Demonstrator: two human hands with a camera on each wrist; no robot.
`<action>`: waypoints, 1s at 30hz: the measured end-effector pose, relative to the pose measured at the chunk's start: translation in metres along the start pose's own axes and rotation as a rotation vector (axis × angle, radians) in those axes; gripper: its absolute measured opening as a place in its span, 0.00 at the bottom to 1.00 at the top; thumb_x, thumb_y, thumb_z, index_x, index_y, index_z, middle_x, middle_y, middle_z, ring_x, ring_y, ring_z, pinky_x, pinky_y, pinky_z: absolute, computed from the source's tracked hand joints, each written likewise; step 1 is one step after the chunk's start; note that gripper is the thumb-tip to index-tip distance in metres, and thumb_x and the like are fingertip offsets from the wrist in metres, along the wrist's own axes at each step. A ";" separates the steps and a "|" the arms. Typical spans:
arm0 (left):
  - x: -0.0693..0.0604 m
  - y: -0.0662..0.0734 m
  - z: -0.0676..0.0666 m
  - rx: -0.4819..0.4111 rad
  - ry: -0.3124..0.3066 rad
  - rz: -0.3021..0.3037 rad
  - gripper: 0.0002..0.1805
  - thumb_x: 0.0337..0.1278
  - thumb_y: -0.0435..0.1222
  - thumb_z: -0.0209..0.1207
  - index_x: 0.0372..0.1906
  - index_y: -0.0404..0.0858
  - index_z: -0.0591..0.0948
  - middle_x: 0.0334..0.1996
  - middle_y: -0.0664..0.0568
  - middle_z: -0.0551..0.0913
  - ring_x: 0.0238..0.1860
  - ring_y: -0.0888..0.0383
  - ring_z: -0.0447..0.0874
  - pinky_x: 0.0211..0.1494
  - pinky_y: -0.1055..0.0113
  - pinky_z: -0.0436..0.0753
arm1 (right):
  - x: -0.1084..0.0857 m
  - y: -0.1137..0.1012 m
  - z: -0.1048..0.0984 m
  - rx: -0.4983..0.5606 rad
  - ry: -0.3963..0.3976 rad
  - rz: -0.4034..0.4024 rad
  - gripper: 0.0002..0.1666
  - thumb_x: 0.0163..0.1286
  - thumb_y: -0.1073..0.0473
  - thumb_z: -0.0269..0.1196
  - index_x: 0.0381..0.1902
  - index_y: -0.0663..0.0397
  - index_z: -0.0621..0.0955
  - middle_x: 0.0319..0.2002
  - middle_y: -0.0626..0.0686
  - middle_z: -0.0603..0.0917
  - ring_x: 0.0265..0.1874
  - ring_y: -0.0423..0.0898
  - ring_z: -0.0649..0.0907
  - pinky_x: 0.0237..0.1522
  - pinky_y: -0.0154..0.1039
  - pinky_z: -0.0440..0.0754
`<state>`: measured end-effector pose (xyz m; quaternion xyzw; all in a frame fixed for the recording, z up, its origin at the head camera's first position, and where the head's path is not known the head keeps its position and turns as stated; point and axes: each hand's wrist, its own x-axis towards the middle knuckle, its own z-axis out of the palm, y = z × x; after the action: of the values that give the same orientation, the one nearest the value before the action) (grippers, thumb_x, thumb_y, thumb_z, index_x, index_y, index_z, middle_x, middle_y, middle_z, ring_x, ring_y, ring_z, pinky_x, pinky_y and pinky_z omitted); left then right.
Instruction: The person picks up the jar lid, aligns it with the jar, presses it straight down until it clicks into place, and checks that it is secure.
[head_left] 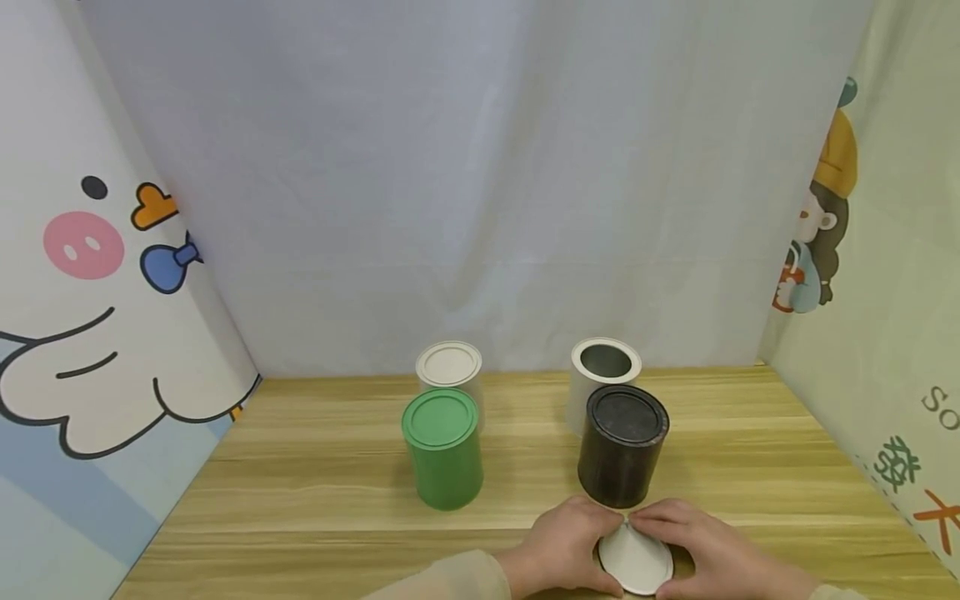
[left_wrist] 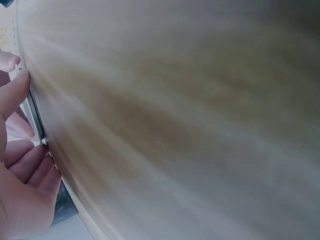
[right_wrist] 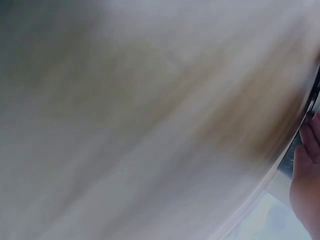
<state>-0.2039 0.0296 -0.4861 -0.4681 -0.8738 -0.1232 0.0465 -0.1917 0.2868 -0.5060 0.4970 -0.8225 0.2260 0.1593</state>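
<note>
Near the front edge of the wooden table, both hands hold a round white lid [head_left: 636, 565] by its rim. From the left side, my left hand [head_left: 564, 546] grips it with thumb at the near edge and fingers at the far edge. My right hand [head_left: 716, 552] does the same from the right, the fingertips of both hands almost meeting at the back. Just beyond them stands a black can [head_left: 621, 458] with its top closed. In the left wrist view, the fingers [left_wrist: 37, 170] pinch a thin edge; the right wrist view shows only part of the right hand [right_wrist: 306, 185].
Behind the black can is a white can [head_left: 581, 400] with an open top. A green lidded can [head_left: 446, 467] stands to the left, partly hiding another white can [head_left: 450, 364] with a lid. Printed cloths hang on both sides, and a plain grey curtain [head_left: 450, 167] closes the back.
</note>
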 end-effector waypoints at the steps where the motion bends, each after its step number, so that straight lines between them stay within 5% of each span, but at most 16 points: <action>1: 0.000 -0.001 -0.001 -0.007 -0.004 0.003 0.38 0.42 0.60 0.74 0.58 0.44 0.82 0.52 0.65 0.83 0.51 0.70 0.77 0.55 0.81 0.72 | 0.000 0.000 -0.001 0.005 -0.001 0.005 0.45 0.52 0.40 0.77 0.62 0.58 0.79 0.57 0.49 0.79 0.53 0.43 0.77 0.56 0.25 0.70; 12: 0.004 -0.006 -0.013 -0.052 0.005 0.038 0.32 0.44 0.56 0.74 0.53 0.43 0.85 0.49 0.62 0.85 0.51 0.70 0.79 0.56 0.82 0.71 | 0.006 -0.006 -0.008 0.011 0.058 0.028 0.43 0.50 0.42 0.78 0.60 0.59 0.80 0.55 0.50 0.80 0.52 0.44 0.77 0.54 0.25 0.71; 30: 0.006 -0.012 -0.052 -0.161 0.145 0.048 0.36 0.43 0.52 0.76 0.58 0.40 0.83 0.54 0.56 0.84 0.56 0.64 0.78 0.61 0.79 0.70 | 0.032 -0.018 -0.042 -0.071 0.152 0.053 0.47 0.39 0.46 0.83 0.58 0.57 0.82 0.56 0.48 0.80 0.53 0.43 0.78 0.59 0.22 0.67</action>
<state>-0.2185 0.0147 -0.4372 -0.4812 -0.8439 -0.2253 0.0746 -0.1886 0.2775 -0.4508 0.4504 -0.8284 0.2379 0.2329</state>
